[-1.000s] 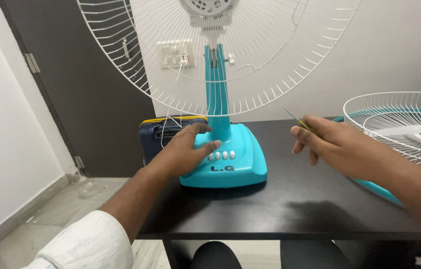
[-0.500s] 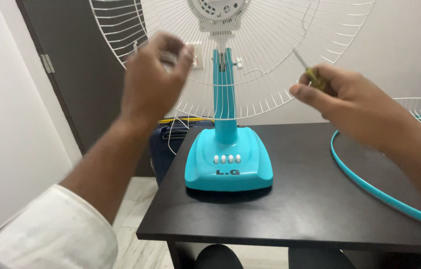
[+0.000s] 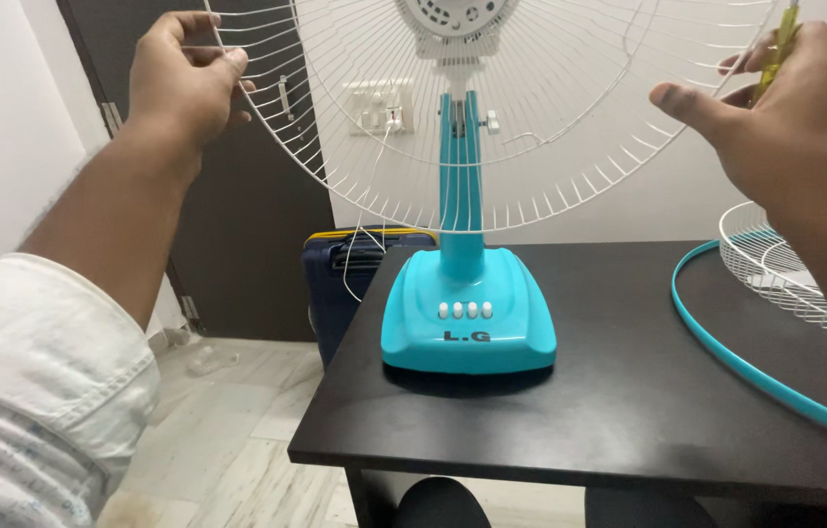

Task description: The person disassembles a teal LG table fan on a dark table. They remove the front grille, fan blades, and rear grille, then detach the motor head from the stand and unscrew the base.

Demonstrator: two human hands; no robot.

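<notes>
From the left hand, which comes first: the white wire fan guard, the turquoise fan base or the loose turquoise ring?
1. White wire fan guard: gripped at its upper-left rim by the left hand.
2. Turquoise fan base: below, table centre.
3. Loose turquoise ring: far right.

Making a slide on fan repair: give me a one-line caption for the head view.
Left hand and right hand, holding a screwdriver, grip the white rear fan guard of a turquoise table fan.

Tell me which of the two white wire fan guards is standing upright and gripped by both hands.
The rear guard mounted on the turquoise fan stand; the left hand and right hand grip its rim. The other guard lies on the black table.
</notes>
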